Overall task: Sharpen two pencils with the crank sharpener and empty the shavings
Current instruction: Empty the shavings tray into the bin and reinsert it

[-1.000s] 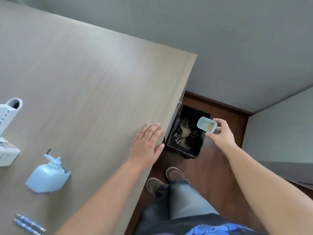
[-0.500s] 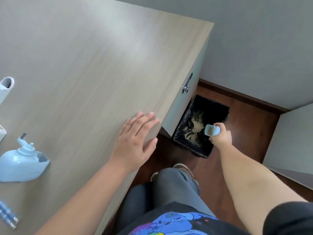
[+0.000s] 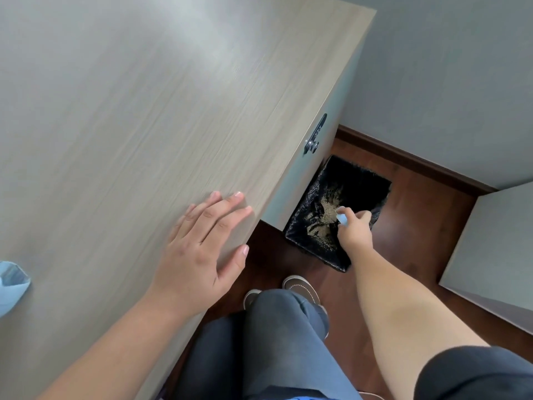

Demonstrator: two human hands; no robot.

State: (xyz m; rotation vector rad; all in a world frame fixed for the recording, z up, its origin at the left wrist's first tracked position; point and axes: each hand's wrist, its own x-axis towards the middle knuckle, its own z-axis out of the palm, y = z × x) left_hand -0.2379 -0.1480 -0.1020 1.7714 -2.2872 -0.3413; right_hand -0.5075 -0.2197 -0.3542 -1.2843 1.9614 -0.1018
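Pale blue plastic shavings tray [image 3: 342,219], small and mostly hidden inside the right hand [image 3: 354,230], shows only a rounded corner; its opening is turned down towards the waste bin [image 3: 357,180], at about 3 o'clock from the left hand. The right hand is closed around the tray directly over the bin's black liner, where tan shavings [image 3: 326,210] lie scattered. The left hand [image 3: 202,249] rests flat and spread on the wood-grain desk [image 3: 144,111], grasping nothing, fingers at the desk's edge. Count: one tray, one bin, two hands, two shoes [image 3: 301,287] on the dark wood floor [image 3: 418,226], one lock [image 3: 315,134] on the desk's side panel. A blue fragment of the crank sharpener [image 3: 11,284] shows at 9 o'clock on the frame's edge. Compared with half a second earlier, the right hand has dropped lower into the bin's mouth and the tray has tipped further, its inside no longer visible; the left hand keeps its place on the desk; most of the sharpener has slid out of view.
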